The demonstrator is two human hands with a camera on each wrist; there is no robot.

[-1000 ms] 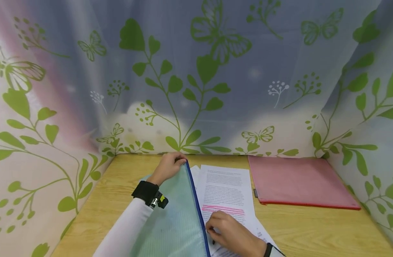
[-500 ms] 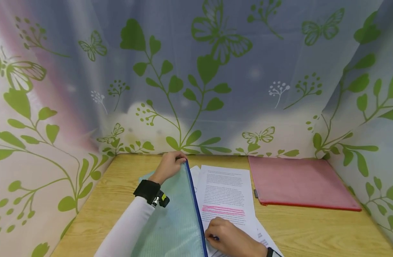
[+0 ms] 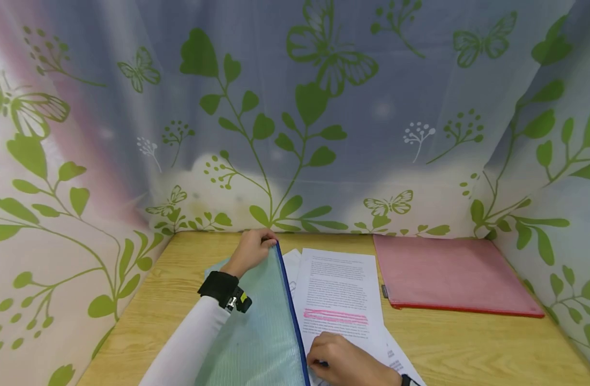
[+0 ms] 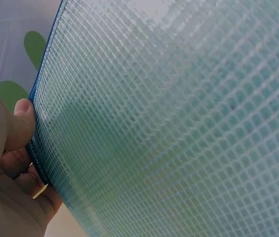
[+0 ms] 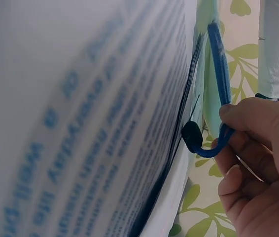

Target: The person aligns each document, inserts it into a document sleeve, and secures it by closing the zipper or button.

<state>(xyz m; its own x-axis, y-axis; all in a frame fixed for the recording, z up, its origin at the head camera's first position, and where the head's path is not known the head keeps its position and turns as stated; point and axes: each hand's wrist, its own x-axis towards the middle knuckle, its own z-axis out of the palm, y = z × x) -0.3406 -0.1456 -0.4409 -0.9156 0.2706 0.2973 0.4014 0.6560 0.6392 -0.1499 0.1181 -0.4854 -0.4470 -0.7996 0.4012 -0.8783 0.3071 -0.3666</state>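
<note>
A pale teal mesh zipper pouch [image 3: 251,327] with a blue zipper edge stands tilted on the table at left of centre. My left hand [image 3: 252,247] pinches its far top corner between thumb and fingers, close up in the left wrist view. Lower down, my right hand [image 3: 340,359] is at the pouch's near zipper edge. In the right wrist view its thumb and fingers pinch a blue band [image 5: 220,64], which loops round to a dark end piece [image 5: 192,136]. Printed papers [image 3: 340,284] with pink highlighting lie beside the pouch, partly covered by the right hand.
A pink pouch [image 3: 454,273] with a red zipper edge lies flat at the right of the wooden table [image 3: 473,348]. A curtain [image 3: 372,134] printed with green leaves and butterflies encloses the back and sides.
My right hand has shifted slightly down, closer to the pouch's zipper edge. The top corner held by my left hand has moved a little to the left.
</note>
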